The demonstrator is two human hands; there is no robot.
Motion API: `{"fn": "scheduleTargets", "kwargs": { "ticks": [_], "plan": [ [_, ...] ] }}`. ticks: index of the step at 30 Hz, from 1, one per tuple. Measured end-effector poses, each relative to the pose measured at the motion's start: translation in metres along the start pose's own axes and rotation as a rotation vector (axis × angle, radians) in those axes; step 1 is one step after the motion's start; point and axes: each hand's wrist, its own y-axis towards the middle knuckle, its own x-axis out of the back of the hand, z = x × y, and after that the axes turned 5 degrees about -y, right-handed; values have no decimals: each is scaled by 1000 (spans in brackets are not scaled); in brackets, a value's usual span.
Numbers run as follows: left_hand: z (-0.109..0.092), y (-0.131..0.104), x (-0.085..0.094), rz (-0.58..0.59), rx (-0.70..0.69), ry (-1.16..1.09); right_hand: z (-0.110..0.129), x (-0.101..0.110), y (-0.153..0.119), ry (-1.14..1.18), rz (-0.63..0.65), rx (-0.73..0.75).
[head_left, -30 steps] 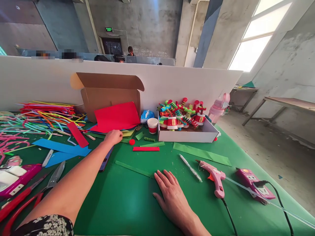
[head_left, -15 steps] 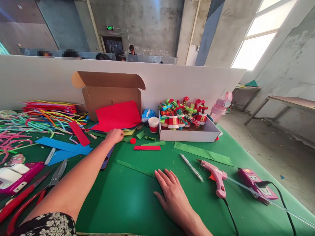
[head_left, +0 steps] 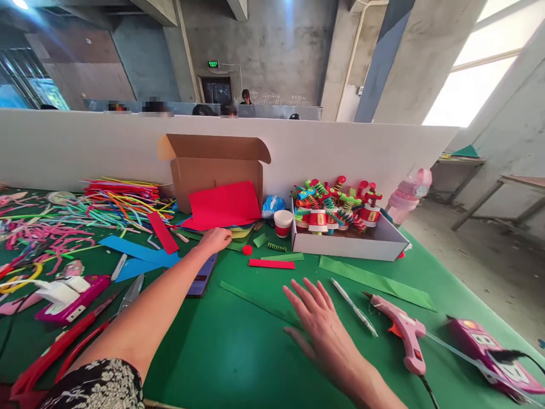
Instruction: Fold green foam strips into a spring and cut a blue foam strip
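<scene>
My left hand reaches to the front edge of the stacked coloured sheets, below the red sheet. Its fingers are curled, and whatever they grip is hidden. A dark phone-like slab lies partly under my left forearm. My right hand is spread, palm down, over the table and holds nothing; its thumb is slightly blurred. Beside its fingers runs a thin green paper strip. To its right are a white pen and a pink glue gun.
A white box holds several colourful paper-cup figures. Near it stand stacked paper cups and a pink bottle. Red-handled scissors, a power strip and pipe cleaners occupy the left. An open cardboard box stands behind the sheets.
The view has swung left and slightly up. My right hand seems a little raised from the table, fingers still spread. My left hand stays at the sheets' edge.
</scene>
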Motion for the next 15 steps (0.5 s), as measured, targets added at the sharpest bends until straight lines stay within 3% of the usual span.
{"fn": "scheduleTargets", "kwargs": {
  "ticks": [3, 6, 11, 15],
  "plan": [
    [3, -2, 3, -26, -34, -13, -10, 17, 44, 25, -66, 131],
    [6, -2, 7, -57, -26, -23, -17, 15, 101, 132, -34, 182],
    [16, 1, 9, -54, 57, 52, -14, -19, 192, 266, 48, 138],
    [26, 3, 8, -41, 55, 150, -4, -48, 242, 297, 69, 114]
  ]
}}
